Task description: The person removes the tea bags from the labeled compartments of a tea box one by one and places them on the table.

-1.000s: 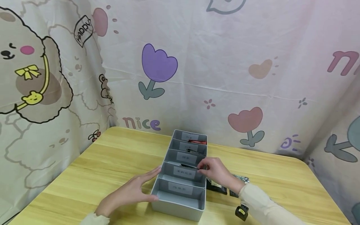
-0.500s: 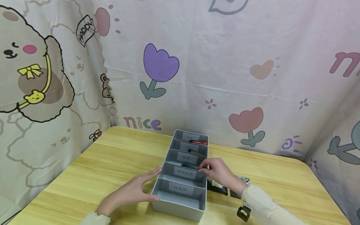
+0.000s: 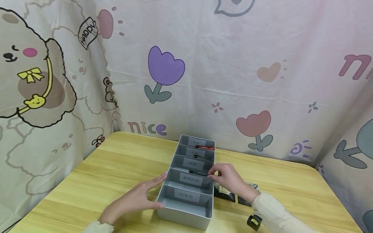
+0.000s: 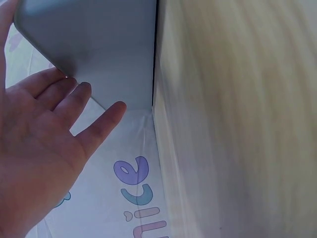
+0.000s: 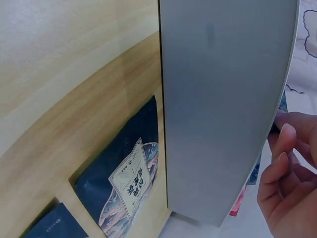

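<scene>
A long grey divided box (image 3: 184,217), with a paper label in each compartment, stands on the table. My left hand (image 3: 139,197) lies along its left side, fingers fairly straight and thumb at the near corner; in the left wrist view the hand (image 4: 49,119) has its fingertips at the box's rim. Over the right rim, my right hand (image 3: 225,176) pinches the end of a thin dark packet (image 3: 198,173) in the middle compartment. Thumb and fingers of the right hand (image 5: 292,173) meet at the rim in the right wrist view; much of the packet is hidden inside.
A red packet (image 3: 205,148) stands in the farthest compartment, a dark one (image 3: 202,157) in the one before it. Right of the box, a dark pouch with a pale label (image 5: 116,173) lies beside another dark packet (image 5: 57,225). A printed curtain (image 3: 204,64) hangs behind the table.
My right hand has shifted slightly to the right, and the dark packet's visible edge has shifted with it. The left hand and the box stay in place.
</scene>
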Motion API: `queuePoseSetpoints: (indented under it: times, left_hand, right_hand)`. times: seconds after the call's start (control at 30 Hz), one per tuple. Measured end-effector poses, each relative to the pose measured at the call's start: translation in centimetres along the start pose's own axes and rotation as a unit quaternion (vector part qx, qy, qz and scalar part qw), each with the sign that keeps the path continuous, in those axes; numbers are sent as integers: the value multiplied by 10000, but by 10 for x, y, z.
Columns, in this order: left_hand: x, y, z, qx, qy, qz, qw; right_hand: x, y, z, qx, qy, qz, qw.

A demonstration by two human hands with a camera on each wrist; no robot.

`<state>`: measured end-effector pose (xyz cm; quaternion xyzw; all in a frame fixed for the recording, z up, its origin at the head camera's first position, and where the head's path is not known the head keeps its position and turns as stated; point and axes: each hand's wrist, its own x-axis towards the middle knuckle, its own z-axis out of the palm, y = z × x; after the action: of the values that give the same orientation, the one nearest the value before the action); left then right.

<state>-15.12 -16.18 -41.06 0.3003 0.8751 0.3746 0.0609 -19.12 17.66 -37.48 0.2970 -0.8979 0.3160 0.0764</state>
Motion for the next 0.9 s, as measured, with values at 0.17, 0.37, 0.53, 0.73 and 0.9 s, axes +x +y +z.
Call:
queuePoseSetpoints:
  times: [0.17, 0.37, 0.53, 0.73, 0.9]
  left_hand:
    - [0, 0, 0, -11, -11, -59, 10000]
    - [-1, 0, 0, -28, -6, -103, 9999]
    - [-1, 0, 0, -48, 8, -88, 9999]
    - [-1, 1, 1, -34, 27, -70, 10000]
    - [-1, 1, 1, -44, 24, -81, 10000]
  right_hand:
    - [-1, 0, -2, 62, 18, 28, 10000]
    - [-1, -3, -5, 166, 0, 150, 9998]
    - [-1, -4, -8, 283, 40, 154, 9995]
    - [0, -3, -13, 474, 132, 16, 9988]
    - [0, -6, -20, 552, 211, -54, 9982]
